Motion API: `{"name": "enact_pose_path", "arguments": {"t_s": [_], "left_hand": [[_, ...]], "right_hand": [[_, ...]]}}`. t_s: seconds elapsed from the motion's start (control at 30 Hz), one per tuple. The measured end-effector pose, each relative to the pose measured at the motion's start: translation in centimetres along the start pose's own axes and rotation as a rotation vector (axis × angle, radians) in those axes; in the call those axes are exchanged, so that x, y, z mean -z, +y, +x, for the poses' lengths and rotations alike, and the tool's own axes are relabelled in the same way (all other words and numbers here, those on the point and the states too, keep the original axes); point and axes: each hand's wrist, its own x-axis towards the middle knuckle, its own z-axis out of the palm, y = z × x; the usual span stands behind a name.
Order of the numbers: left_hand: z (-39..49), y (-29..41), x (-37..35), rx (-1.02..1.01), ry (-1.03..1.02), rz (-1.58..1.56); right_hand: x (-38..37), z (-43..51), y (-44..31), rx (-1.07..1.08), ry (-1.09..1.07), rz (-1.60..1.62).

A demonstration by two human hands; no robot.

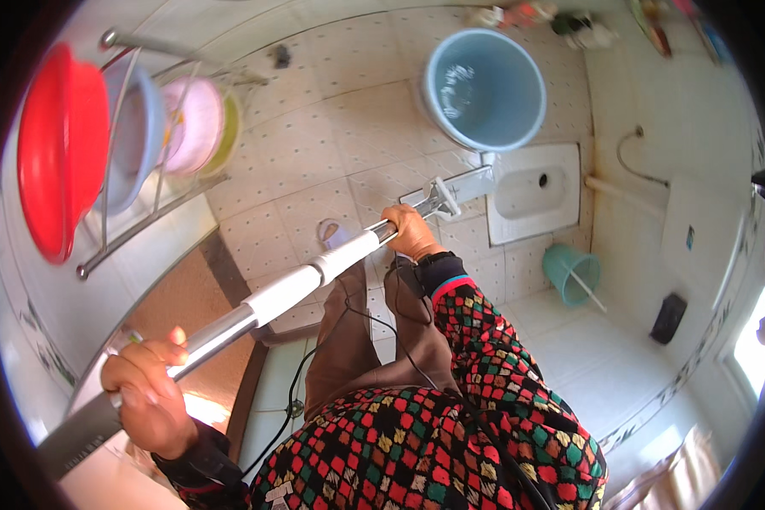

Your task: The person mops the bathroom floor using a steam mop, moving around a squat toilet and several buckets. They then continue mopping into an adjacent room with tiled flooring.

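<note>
A long mop pole (287, 293) with metal tubes, white sleeves and a dark grey end runs diagonally in front of me. My left hand (150, 392) is closed round it near its grey end, at the lower left. Further down the pole, my right hand (411, 233) grips the metal tube just above the white hinge. The flat mop head (465, 185) is low over or on the tiles; contact cannot be told. Its far end is beside a squat toilet (529, 213) and just below a large blue bucket (484, 89).
On the left, a metal rack (95, 258) holds a red basin (64, 153) and several other basins. A green bin (570, 274) with a white stick stands right of the toilet. Bottles line the far wall. A black cable (303, 370) hangs before my legs.
</note>
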Motion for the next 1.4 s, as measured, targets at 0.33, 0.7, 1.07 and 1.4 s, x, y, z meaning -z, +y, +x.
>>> {"name": "enact_pose_path", "arguments": {"t_s": [0.33, 0.7, 1.07, 1.4], "left_hand": [[-1.4, -6.8, -8.2, 0.169, -0.201, -0.132], [-10.5, 13.1, 9.2, -0.233, 0.336, -0.260], [-11.9, 11.7, 8.6, -0.471, 0.561, 0.269], [3.2, 12.4, 8.8, -0.234, 0.268, 0.066]], "right_hand": [[8.8, -10.2, 7.4, -0.273, 0.007, -0.233], [-0.4, -1.6, -17.2, 0.162, -0.219, 0.087], [-12.7, 17.8, -24.0, 0.416, -0.160, 0.022], [-9.2, 18.7, -16.7, 0.222, 0.036, 0.211]]}}
